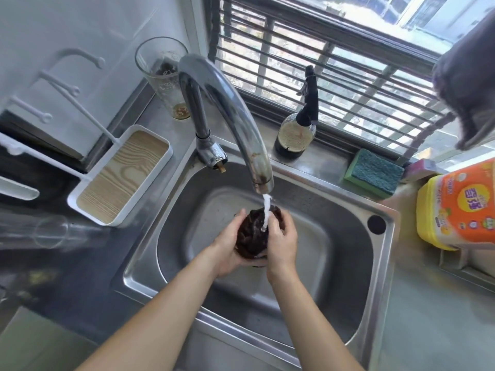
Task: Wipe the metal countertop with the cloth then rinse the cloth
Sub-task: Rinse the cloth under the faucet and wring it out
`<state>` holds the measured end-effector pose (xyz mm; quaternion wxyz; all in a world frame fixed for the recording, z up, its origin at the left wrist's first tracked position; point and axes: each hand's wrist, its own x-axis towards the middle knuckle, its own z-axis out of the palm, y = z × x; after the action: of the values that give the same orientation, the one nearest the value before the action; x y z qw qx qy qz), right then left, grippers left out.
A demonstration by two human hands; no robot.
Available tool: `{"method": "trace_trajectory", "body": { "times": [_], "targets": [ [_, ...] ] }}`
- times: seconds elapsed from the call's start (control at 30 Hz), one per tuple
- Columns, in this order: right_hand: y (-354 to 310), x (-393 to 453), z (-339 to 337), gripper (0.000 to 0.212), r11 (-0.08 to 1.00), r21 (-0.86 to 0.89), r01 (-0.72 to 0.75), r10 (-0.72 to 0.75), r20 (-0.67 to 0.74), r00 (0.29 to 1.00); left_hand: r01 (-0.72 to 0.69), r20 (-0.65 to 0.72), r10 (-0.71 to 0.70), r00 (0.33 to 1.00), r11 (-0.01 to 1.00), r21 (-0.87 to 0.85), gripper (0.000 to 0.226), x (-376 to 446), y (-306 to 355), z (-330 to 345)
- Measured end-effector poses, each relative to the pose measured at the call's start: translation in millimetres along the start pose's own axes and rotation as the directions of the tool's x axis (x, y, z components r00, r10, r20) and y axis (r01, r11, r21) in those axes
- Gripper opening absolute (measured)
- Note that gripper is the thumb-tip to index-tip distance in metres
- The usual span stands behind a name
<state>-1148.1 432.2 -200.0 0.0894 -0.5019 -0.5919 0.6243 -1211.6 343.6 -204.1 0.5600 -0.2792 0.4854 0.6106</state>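
Both hands: left hand (227, 249) and right hand (281, 243) cup the bunched cloth (253, 234), fingers curled round it.
Cloth: likely soft, soaked, heavy; squeeze around its middle.

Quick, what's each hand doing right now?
Left hand: holding the dark cloth under the running tap.
Right hand: holding the same cloth.

The dark brown, knobbly-textured cloth (253, 234) is bunched into a wet ball over the middle of the stainless steel sink basin (334, 236), directly under the white stream of running water (266, 212) that strikes its upper right side. The dull grey metal bench (417, 317) surrounds the basin on all sides.
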Motion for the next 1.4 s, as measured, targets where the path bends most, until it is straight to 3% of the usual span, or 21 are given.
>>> {"method": "trace_trajectory", "body": {
  "times": [0.07, 0.13, 0.2, 0.27, 0.33, 0.4, 0.43, 0.47, 0.5, 0.6, 0.67, 0.7, 0.8, 0.87, 0.97, 1.03, 1.1, 1.17, 1.27, 1.33, 1.4],
  "targets": [
    [6.6, -3.7, -8.5, 0.018, 0.962, -0.244, 0.120, -0.146, -0.092, 0.985, -0.127, -0.153, 0.140, 0.978, 0.988, 0.091, 0.047, 3.9, 1.4, 0.1],
    [10.1, -15.2, -10.0, 0.012, 0.867, -0.411, 0.283, -0.341, -0.076, 0.937, -0.203, -0.330, 0.249, 0.911, 0.965, 0.165, 0.045, 9.2, 6.7, 2.4],
    [11.7, -34.5, 1.5, 0.021, 0.792, -0.438, 0.426, -0.442, 0.072, 0.894, -0.170, -0.362, 0.181, 0.914, 0.983, 0.062, 0.052, 11.5, 12.0, 4.8],
    [11.2, -44.6, 15.0, 0.029, 0.772, -0.440, 0.459, -0.449, 0.134, 0.884, -0.137, -0.287, 0.131, 0.949, 0.991, -0.001, 0.057, 10.6, 10.1, 6.9],
    [1.0, -21.1, 20.6, 0.037, 0.820, -0.498, 0.283, -0.330, -0.008, 0.944, -0.218, -0.270, 0.237, 0.933, 0.971, 0.099, 0.044, 8.9, -2.9, 13.4],
    [-15.6, 13.4, 14.0, 0.030, 0.919, -0.389, -0.064, -0.002, -0.168, 0.986, -0.288, -0.258, 0.330, 0.908, 0.939, 0.186, 0.031, 3.3, -16.0, 23.1],
    [-20.4, 25.2, 10.0, 0.026, 0.934, -0.303, -0.190, 0.143, -0.170, 0.975, -0.305, -0.227, 0.350, 0.909, 0.929, 0.209, 0.029, 0.3, -18.2, 28.0],
    [-21.2, 28.3, 10.1, 0.026, 0.938, -0.268, -0.221, 0.189, -0.140, 0.972, -0.316, -0.213, 0.366, 0.906, 0.919, 0.235, 0.029, -0.8, -15.2, 30.4],
    [-20.8, 20.3, 13.1, 0.027, 0.946, -0.280, -0.167, 0.144, -0.099, 0.985, -0.315, -0.233, 0.375, 0.897, 0.914, 0.258, 0.032, -0.7, -8.7, 29.3],
    [-3.8, -33.8, 25.3, 0.035, 0.914, -0.303, 0.270, -0.284, -0.003, 0.959, -0.274, -0.358, 0.337, 0.871, 0.937, 0.215, 0.035, 2.4, 17.7, 19.8],
    [-0.6, -39.6, 24.2, 0.037, 0.840, -0.375, 0.391, -0.410, 0.031, 0.911, -0.257, -0.353, 0.323, 0.878, 0.941, 0.219, 0.030, 2.2, 20.4, 18.0],
    [-4.1, -26.2, 23.0, 0.039, 0.852, -0.406, 0.331, -0.365, -0.007, 0.931, -0.268, -0.308, 0.325, 0.894, 0.940, 0.213, 0.029, 2.4, 15.2, 19.6],
    [-25.5, 22.0, 11.2, 0.045, 0.944, -0.325, -0.047, -0.016, -0.188, 0.982, -0.262, -0.189, 0.309, 0.932, 0.935, 0.238, 0.036, 1.1, -6.1, 25.3],
    [-29.3, 28.8, 10.1, 0.049, 0.941, -0.317, -0.118, 0.058, -0.191, 0.980, -0.274, -0.154, 0.316, 0.936, 0.930, 0.245, 0.033, -0.5, -3.1, 26.2],
    [-11.4, -17.1, 27.1, 0.052, 0.896, -0.398, 0.196, -0.243, -0.071, 0.967, -0.282, -0.241, 0.337, 0.910, 0.931, 0.233, 0.029, 1.6, 13.9, 16.4],
    [-1.3, -35.6, 31.5, 0.051, 0.835, -0.440, 0.330, -0.357, 0.023, 0.934, -0.308, -0.264, 0.355, 0.897, 0.929, 0.204, 0.018, 4.7, 15.5, 8.9],
    [-2.1, -12.1, 26.7, 0.049, 0.862, -0.458, 0.219, -0.259, -0.027, 0.965, -0.315, -0.207, 0.378, 0.902, 0.906, 0.281, 0.017, 3.8, 7.5, 7.2],
    [-5.4, 22.7, 14.1, 0.047, 0.929, -0.370, -0.007, -0.049, -0.141, 0.989, -0.329, -0.109, 0.379, 0.919, 0.889, 0.319, 0.024, 2.0, -2.8, 9.8],
    [-5.6, 46.9, 1.2, 0.044, 0.959, -0.160, -0.236, 0.193, -0.245, 0.950, -0.305, -0.006, 0.319, 0.948, 0.910, 0.281, 0.028, -1.4, -6.3, 15.4],
    [1.9, 42.7, 0.2, 0.029, 0.968, -0.116, -0.222, 0.201, -0.170, 0.965, -0.283, -0.017, 0.293, 0.956, 0.937, 0.205, 0.026, -3.2, -2.6, 14.9],
    [5.7, 34.2, -4.7, 0.026, 0.971, -0.037, -0.234, 0.233, -0.023, 0.972, -0.283, -0.013, 0.292, 0.956, 0.935, 0.213, 0.027, -4.3, -0.5, 10.9]
  ]
}}
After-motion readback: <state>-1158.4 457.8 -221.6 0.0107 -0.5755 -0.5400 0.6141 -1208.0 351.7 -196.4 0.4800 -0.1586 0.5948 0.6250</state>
